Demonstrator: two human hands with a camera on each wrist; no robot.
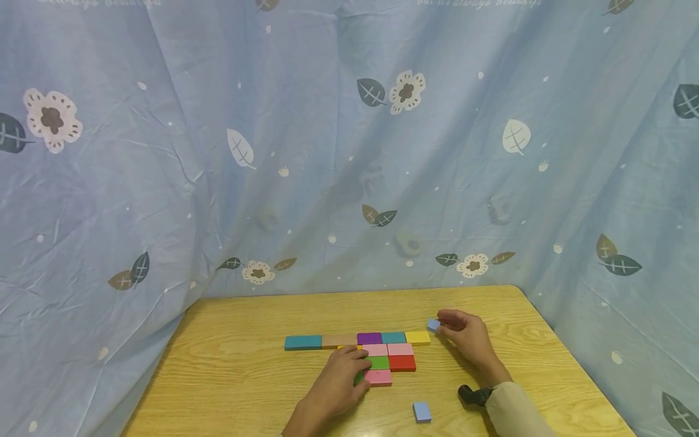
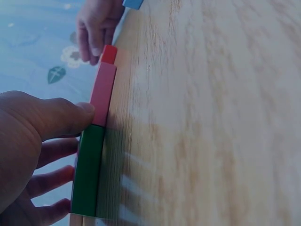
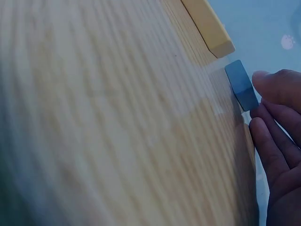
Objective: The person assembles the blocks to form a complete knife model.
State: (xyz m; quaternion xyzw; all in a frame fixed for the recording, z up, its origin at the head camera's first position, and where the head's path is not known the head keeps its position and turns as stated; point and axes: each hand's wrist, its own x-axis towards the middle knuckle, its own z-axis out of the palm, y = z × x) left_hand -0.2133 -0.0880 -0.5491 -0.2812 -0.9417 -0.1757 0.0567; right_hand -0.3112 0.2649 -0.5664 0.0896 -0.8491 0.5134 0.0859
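Flat coloured blocks lie in touching rows. The back row runs from a long teal block [image 1: 303,343] through a tan block [image 1: 338,340] and a purple block [image 1: 369,338] to a yellow block [image 1: 417,338]. My left hand [image 1: 340,379] lies over the left side of the front rows, its thumb at the pink block [image 2: 103,94] near the green block [image 2: 88,169], fingers spread behind. Right of the yellow block, a small blue block [image 3: 242,84] rests at the fingertips of my right hand [image 1: 466,337]. Thumb and fingers stand apart beside it.
A second light blue block [image 1: 422,412] lies near the front. Other blocks include a red one [image 1: 401,363], partly stacked against the pink rows. The wooden table [image 1: 229,376] ends at a patterned blue curtain [image 1: 327,152]. A black strap [image 1: 474,396] circles the right wrist.
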